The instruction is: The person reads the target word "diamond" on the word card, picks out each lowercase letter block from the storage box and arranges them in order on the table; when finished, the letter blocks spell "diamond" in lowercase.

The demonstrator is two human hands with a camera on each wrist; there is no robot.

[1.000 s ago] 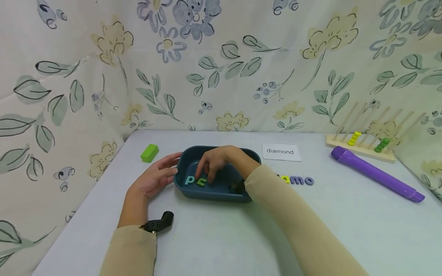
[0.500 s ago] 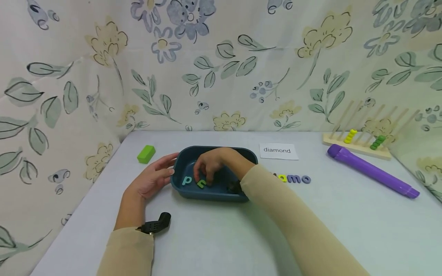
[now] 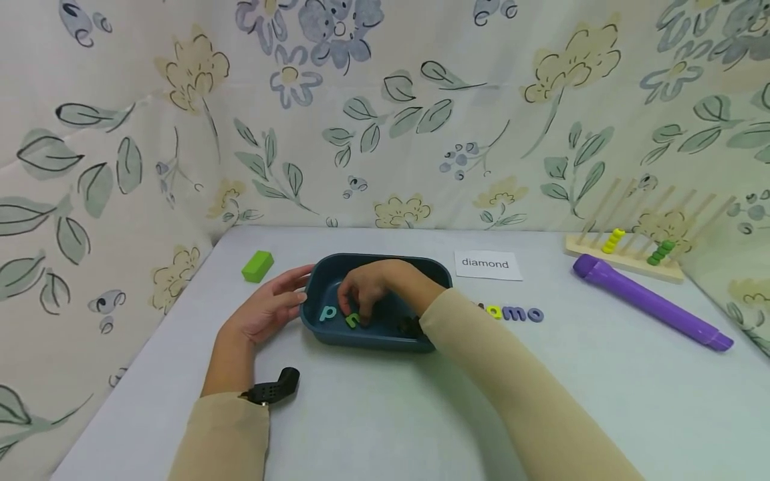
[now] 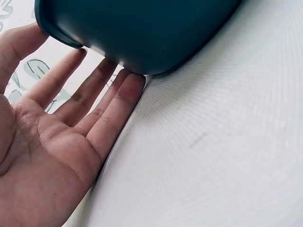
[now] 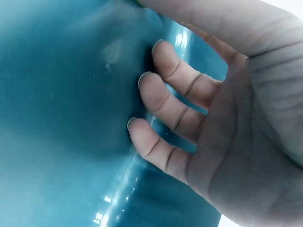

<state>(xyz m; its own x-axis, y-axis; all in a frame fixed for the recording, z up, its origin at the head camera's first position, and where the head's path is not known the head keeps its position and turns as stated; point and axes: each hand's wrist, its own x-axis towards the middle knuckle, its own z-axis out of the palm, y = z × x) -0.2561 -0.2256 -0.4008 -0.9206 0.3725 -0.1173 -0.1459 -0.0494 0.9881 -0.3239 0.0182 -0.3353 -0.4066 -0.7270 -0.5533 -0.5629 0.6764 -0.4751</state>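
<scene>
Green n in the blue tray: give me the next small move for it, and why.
Perhaps lift the green n with the right hand, which is right at it; the card reads "diamond", and the letter row ends in o, so n likely follows.

Right sleeve [image 3: 499,361] is hiding left end of letter row [image 3: 515,312] and near right corner of bin [image 3: 373,341]. Right-wrist view is cropping green n [image 3: 353,319] to a sliver; left-wrist view is cropping bin.

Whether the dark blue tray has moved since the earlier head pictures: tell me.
No: the dark blue tray shows no shift against the diamond card; both drift together as the head camera sways.
</scene>
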